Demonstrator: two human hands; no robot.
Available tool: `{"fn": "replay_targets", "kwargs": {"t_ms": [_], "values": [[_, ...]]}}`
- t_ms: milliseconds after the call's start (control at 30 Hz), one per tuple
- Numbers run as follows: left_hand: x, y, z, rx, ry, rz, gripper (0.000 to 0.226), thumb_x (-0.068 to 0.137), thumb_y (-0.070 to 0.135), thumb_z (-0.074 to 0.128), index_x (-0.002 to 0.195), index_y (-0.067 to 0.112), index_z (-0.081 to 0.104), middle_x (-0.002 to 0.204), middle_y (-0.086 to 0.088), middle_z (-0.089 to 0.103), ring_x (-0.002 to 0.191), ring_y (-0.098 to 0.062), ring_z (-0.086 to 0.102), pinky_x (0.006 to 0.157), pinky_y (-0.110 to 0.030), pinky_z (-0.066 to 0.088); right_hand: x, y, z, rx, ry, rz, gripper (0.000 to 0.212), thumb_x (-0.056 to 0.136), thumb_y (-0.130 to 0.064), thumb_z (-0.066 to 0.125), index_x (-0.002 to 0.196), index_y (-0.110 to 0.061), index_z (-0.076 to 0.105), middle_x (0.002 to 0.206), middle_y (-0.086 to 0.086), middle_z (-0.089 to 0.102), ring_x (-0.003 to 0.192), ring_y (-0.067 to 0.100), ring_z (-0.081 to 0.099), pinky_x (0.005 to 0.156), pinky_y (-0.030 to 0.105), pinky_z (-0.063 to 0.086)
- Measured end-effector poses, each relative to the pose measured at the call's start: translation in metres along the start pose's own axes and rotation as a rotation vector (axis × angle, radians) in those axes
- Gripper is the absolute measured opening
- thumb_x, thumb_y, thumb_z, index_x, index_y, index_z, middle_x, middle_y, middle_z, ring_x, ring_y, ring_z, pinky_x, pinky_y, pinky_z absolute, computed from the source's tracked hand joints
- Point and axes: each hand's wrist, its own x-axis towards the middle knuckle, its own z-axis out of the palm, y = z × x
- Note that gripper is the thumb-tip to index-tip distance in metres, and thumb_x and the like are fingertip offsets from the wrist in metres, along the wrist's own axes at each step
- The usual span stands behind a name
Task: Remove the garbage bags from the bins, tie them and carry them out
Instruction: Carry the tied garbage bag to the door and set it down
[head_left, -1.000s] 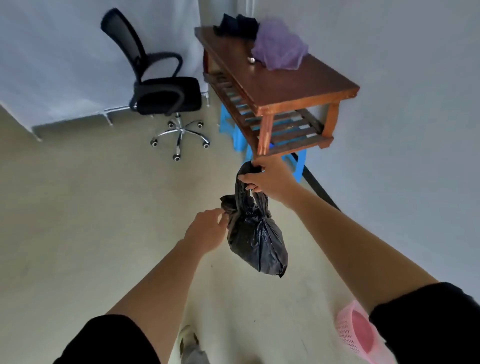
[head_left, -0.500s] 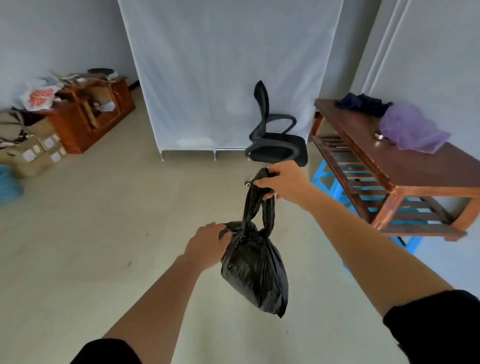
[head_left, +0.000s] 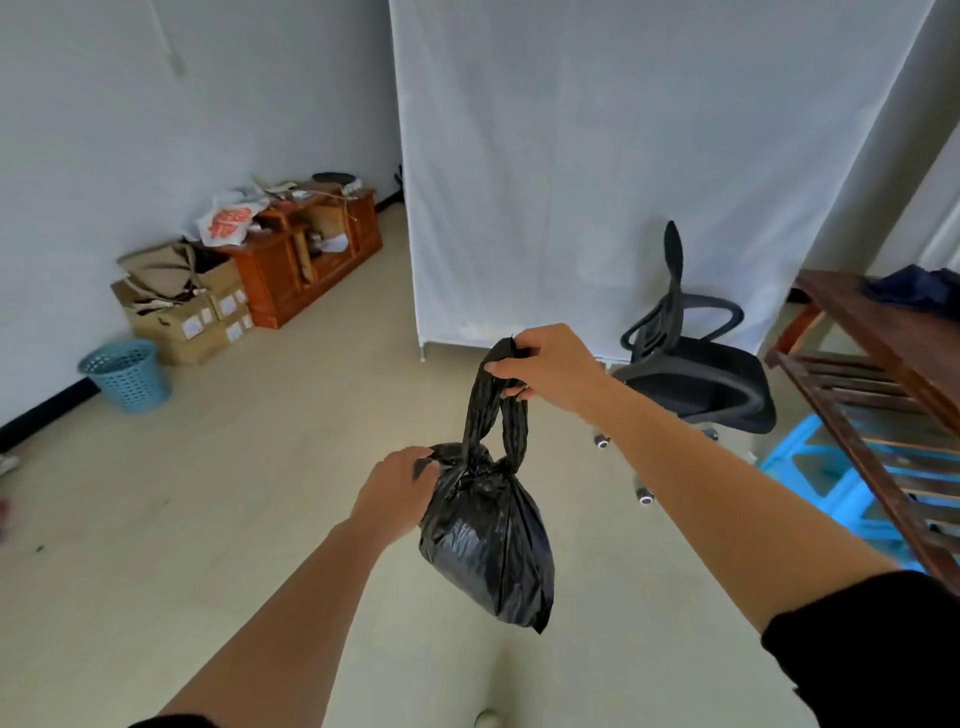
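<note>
A small black garbage bag (head_left: 485, 551) hangs in the air in front of me, knotted at its neck with a loop of twisted plastic above the knot. My right hand (head_left: 545, 366) grips the top of that loop from above. My left hand (head_left: 397, 488) pinches a flap of the bag just left of the knot. A light blue perforated bin (head_left: 126, 375) stands on the floor by the left wall, far from both hands; I cannot see a bag inside it.
A black office chair (head_left: 691, 364) on casters stands to the right behind the bag. A wooden table (head_left: 883, 338) with a blue stool (head_left: 826, 478) under it fills the right edge. Cardboard boxes (head_left: 182, 306) and a low wooden cabinet (head_left: 306, 254) line the left wall. A white curtain (head_left: 597, 156) hangs ahead.
My view has swung left, from the table and pink bin toward the curtain, boxes and blue bin. Both hands keep their hold on the bag, and the loop has stretched taller.
</note>
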Motion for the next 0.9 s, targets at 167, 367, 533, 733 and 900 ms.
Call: {"fn": "replay_targets", "kwargs": {"t_ms": [167,367,533,733,900], "values": [[0.118,-0.004,-0.024,-0.068,0.066,-0.064,0.038,0.099,0.032,0.041,0.132,0.019,0.052,0.132,-0.005,0.056,0.102,-0.02,0.056,0.083,-0.026,0.041,0.125,-0.013,0.006,0.001,-0.117,-0.059,0.015,0.084,-0.015,0.072,0.091,-0.002,0.072,0.086,0.011,0.073,0.073,0.021,0.072,0.079,0.034,0.06],[0.24,-0.009,-0.065,-0.084,0.147,-0.128,0.037,0.099,0.035,0.04,0.132,0.021,0.052,0.132,-0.003,0.055,0.1,-0.018,0.055,0.085,-0.026,0.038,0.264,-0.034,0.02,-0.018,-0.224,-0.095,0.004,0.085,-0.014,0.071,0.08,-0.014,0.07,0.087,0.009,0.072,0.075,0.022,0.072,0.078,0.032,0.06],[0.349,-0.03,-0.103,-0.136,0.192,-0.214,0.035,0.099,0.036,0.038,0.128,0.024,0.055,0.126,-0.002,0.06,0.088,-0.016,0.053,0.079,-0.027,0.042,0.38,-0.031,0.035,-0.06,-0.234,-0.133,0.011,0.085,-0.015,0.071,0.092,-0.006,0.071,0.09,0.012,0.073,0.078,0.025,0.073,0.073,0.029,0.06],[0.496,-0.056,-0.138,-0.121,0.209,-0.176,0.033,0.1,0.032,0.038,0.125,0.023,0.057,0.125,-0.003,0.061,0.088,-0.013,0.049,0.078,-0.023,0.036,0.528,-0.03,0.057,-0.032,-0.24,-0.109,0.008,0.085,-0.012,0.071,0.091,-0.007,0.071,0.084,0.008,0.071,0.065,0.017,0.068,0.057,0.015,0.054],[0.64,-0.082,-0.183,-0.101,0.155,-0.133,0.033,0.1,0.031,0.037,0.124,0.023,0.058,0.13,-0.002,0.058,0.106,-0.021,0.055,0.083,-0.024,0.034,0.669,-0.05,0.081,-0.061,-0.273,-0.09,0.008,0.085,-0.012,0.071,0.092,-0.009,0.072,0.079,0.002,0.071,0.058,0.01,0.068,0.054,0.012,0.051]]}}
